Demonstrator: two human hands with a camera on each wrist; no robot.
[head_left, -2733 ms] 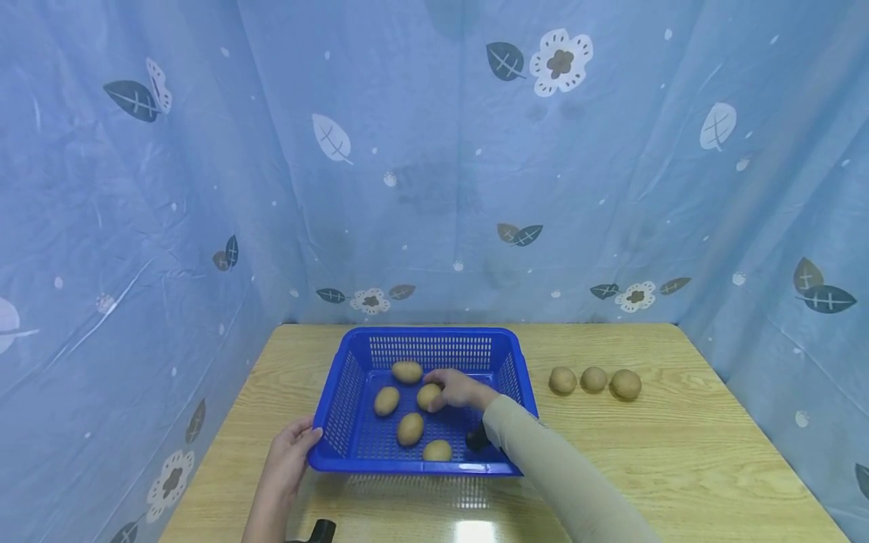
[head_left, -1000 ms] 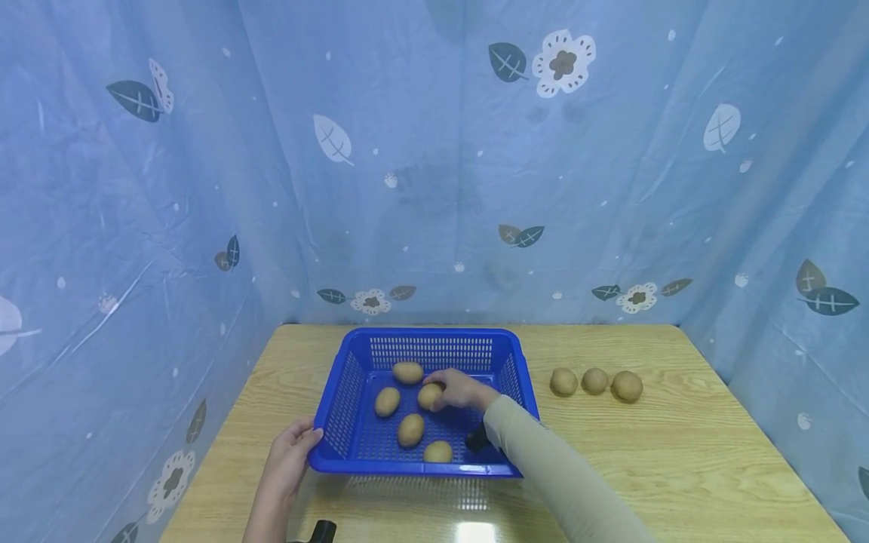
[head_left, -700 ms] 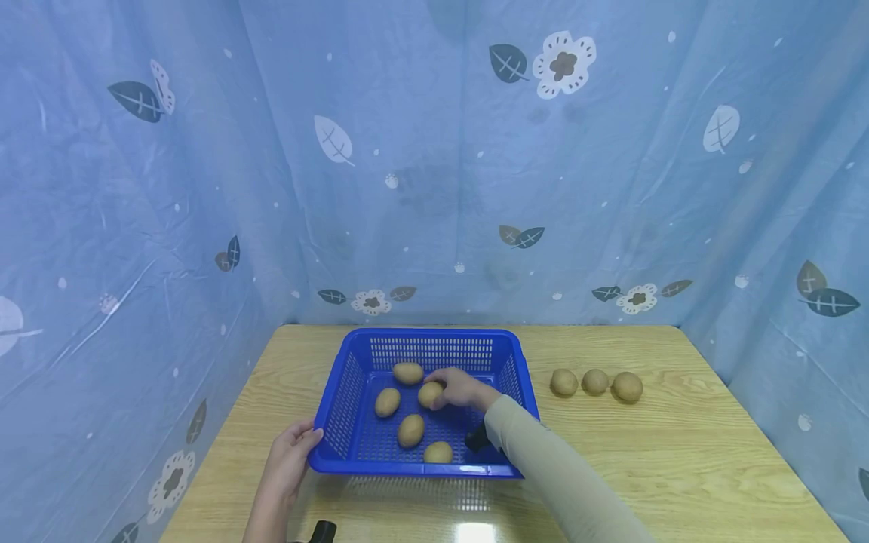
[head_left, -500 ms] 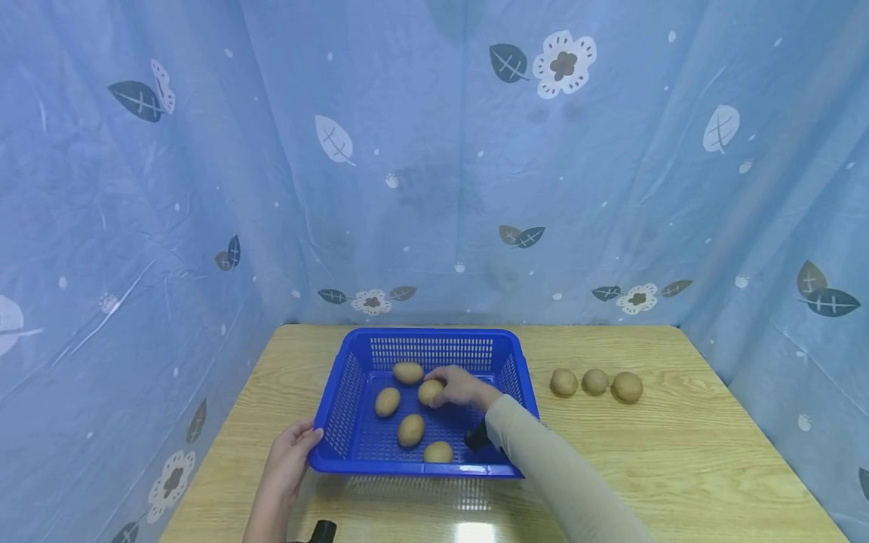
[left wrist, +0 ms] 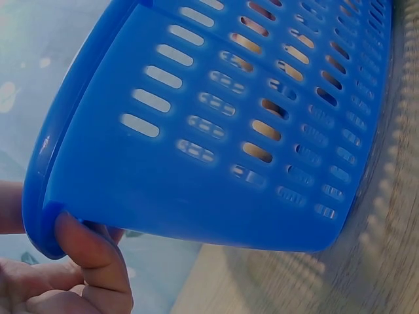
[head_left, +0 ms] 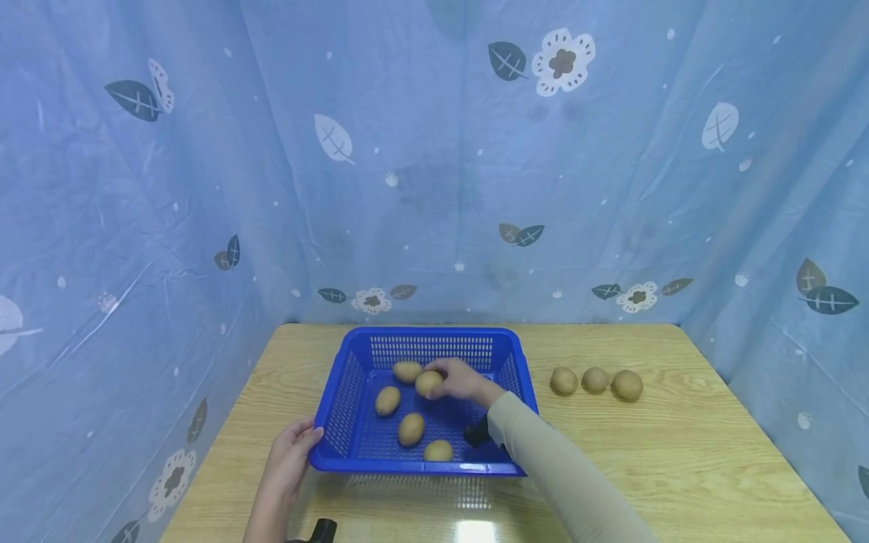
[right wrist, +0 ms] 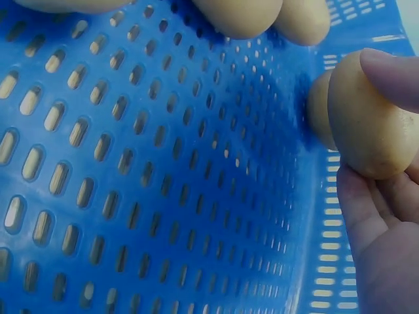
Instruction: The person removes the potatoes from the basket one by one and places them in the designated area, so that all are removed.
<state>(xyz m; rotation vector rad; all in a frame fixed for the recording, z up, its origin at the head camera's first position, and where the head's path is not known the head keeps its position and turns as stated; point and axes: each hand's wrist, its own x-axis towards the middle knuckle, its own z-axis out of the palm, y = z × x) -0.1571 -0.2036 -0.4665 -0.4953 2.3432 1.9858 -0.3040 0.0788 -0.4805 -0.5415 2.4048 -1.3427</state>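
A blue plastic basket [head_left: 434, 467] with slotted walls sits on the table, several potatoes lying on its floor. My left hand [head_left: 288, 457] grips its rim at the near left corner; in the left wrist view the thumb [left wrist: 98, 261] presses on the rim's edge. Inside the basket, my right hand [head_left: 458, 379] holds a potato [head_left: 428, 384] between thumb and fingers. The right wrist view has this potato [right wrist: 368, 121] above the slotted floor, another potato [right wrist: 319, 108] partly hidden behind it. Other potatoes stand around it: one [head_left: 407, 372] at the back, one [head_left: 388, 401] to the left.
Three potatoes [head_left: 595, 380] stand in a row on the wooden table [head_left: 652, 452], right of the basket. A blue patterned curtain [head_left: 434, 188] encloses the table at the back and both sides. My right forearm crosses the basket's near right corner.
My right hand has risen slightly and moved toward the back of the basket with the potato in its fingers. The left hand and the other potatoes have stayed put.
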